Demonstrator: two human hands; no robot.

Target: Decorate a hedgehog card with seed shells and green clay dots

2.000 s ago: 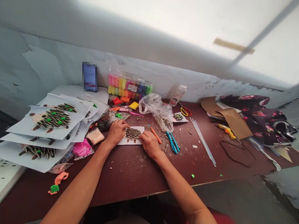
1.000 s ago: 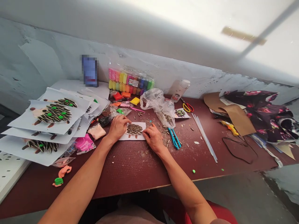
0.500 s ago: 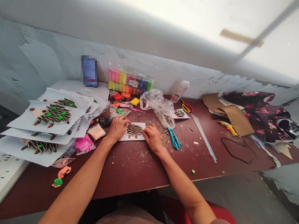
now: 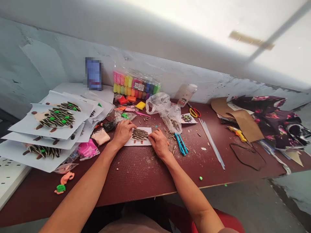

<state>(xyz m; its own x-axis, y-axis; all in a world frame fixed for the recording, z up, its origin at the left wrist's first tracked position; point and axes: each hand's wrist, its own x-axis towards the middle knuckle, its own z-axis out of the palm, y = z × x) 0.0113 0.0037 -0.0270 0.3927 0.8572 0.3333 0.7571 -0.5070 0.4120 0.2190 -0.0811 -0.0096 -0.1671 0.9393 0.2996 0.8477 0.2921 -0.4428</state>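
Observation:
A small white card (image 4: pixel 138 143) lies on the table with a hedgehog picture (image 4: pixel 140 134) on it, its back covered in rows of striped sunflower seeds and brown feet below. My left hand (image 4: pixel 123 132) rests at the card's left edge, its bent fingers closed on the upper left part. At the right edge my right hand (image 4: pixel 159 142) has its fingers drawn together against the card, touching the seeded side. Something orange shows beside the right hand, mostly hidden by it. Loose sunflower seeds (image 4: pixel 174 148) and a blue utility knife (image 4: pixel 181 144) lie just to the right.
Finished-looking hedgehog sheets (image 4: pixel 21 124) are stacked at left. Coloured clay packs (image 4: pixel 136 85) stand behind, near a plastic bag (image 4: pixel 159 103) and white bottle (image 4: pixel 187 95). Scissors (image 4: pixel 195 112), glue sticks (image 4: pixel 212 142), a yellow glue gun (image 4: pixel 238 133) and floral cloth (image 4: pixel 274 123) lie rightward.
Both hands stay at the card's two sides with almost no movement. The view has shifted very slightly.

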